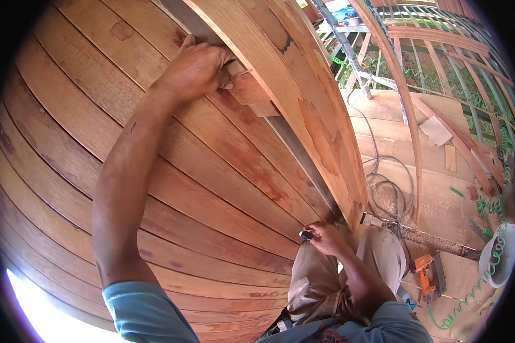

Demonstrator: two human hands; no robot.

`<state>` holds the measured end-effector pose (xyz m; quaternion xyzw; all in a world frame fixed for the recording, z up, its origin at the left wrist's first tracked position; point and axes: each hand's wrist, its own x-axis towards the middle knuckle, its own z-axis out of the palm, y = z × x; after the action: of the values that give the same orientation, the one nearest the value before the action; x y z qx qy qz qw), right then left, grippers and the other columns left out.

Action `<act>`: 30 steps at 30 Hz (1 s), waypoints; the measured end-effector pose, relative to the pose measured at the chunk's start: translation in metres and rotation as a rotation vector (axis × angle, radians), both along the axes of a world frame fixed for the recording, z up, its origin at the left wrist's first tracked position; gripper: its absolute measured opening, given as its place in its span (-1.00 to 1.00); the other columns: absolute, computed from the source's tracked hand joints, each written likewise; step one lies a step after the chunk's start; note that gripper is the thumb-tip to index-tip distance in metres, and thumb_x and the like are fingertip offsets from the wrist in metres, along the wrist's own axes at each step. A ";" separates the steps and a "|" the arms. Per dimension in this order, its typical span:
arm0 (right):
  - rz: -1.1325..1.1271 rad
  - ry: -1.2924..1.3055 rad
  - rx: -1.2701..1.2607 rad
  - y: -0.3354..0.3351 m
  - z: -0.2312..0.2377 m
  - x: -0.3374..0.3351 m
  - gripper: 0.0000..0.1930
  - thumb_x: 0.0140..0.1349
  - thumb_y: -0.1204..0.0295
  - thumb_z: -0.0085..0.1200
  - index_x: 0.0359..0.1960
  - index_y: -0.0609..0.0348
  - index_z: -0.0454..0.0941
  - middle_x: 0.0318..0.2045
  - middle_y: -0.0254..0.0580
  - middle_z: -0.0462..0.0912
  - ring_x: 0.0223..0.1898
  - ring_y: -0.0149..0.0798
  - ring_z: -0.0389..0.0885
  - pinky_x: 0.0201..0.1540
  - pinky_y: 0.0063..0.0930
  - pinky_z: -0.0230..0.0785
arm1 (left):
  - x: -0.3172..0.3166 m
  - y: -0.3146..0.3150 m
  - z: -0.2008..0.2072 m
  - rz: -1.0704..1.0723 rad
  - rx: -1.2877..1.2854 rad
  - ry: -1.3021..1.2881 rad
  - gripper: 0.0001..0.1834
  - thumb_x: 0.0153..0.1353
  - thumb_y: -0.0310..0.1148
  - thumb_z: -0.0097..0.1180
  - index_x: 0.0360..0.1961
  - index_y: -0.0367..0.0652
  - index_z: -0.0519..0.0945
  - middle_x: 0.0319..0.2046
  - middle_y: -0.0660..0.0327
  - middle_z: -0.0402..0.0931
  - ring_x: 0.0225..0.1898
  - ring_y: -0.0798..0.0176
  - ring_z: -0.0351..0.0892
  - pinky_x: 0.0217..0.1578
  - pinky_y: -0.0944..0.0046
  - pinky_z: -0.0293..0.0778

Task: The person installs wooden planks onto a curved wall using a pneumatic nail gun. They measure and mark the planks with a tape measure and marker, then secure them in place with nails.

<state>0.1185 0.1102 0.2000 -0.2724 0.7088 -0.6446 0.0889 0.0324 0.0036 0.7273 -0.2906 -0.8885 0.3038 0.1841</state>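
Observation:
My left hand (197,67) reaches up along the planked wooden wall (223,188). Its fingers are curled at the end of a small reddish wood block (249,89), which sits against a tall curved timber beam (303,97). Part of the grip is hidden behind the knuckles. Lower down, beside my knee and close to the foot of the beam, my right hand (325,238) is closed round a small dark object with a pale edge (306,235). Most of that object is covered by my fingers, so its kind does not show.
An orange nail gun (424,273) lies on the plywood floor at right, near a white bucket (499,254) and a coiled green air hose (486,207). A dark cable (392,186) loops behind the beam. Farther off stand a thin curved rib (405,114) and a ladder (349,51).

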 end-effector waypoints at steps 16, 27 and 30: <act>-0.970 -0.037 0.226 0.246 -0.120 0.065 -0.65 0.12 0.57 0.15 -0.02 0.11 0.67 -0.14 0.03 0.71 -0.07 0.07 0.69 0.04 -0.15 0.53 | -0.058 -0.082 -0.060 0.024 0.590 -0.352 -0.77 0.43 -0.31 0.07 -0.09 -0.27 0.59 -0.17 0.09 0.63 -0.11 0.04 0.63 -0.02 0.01 0.54; -1.224 -0.473 0.574 0.295 -0.249 0.211 -0.65 0.10 0.45 0.16 -0.02 0.07 0.66 -0.06 0.06 0.69 -0.06 0.15 0.68 0.01 0.03 0.52 | -0.043 -0.114 -0.068 0.124 0.649 -0.414 -0.76 0.44 -0.36 0.01 0.00 -0.27 0.57 -0.10 0.07 0.62 -0.06 0.09 0.63 0.04 0.06 0.53; -1.051 -0.649 0.649 0.285 -0.261 0.242 -0.66 0.11 0.42 0.18 -0.04 0.05 0.68 -0.08 0.06 0.69 -0.04 0.14 0.68 0.03 0.02 0.53 | -0.043 -0.120 -0.072 0.148 0.663 -0.432 -0.75 0.44 -0.37 0.00 0.02 -0.27 0.56 -0.08 0.07 0.62 -0.04 0.10 0.63 0.06 0.07 0.53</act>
<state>0.3603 0.3950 -0.0609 0.3536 0.8409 -0.4067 0.0493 -0.0105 -0.1169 0.6554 -0.2077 -0.9751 -0.0550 0.0547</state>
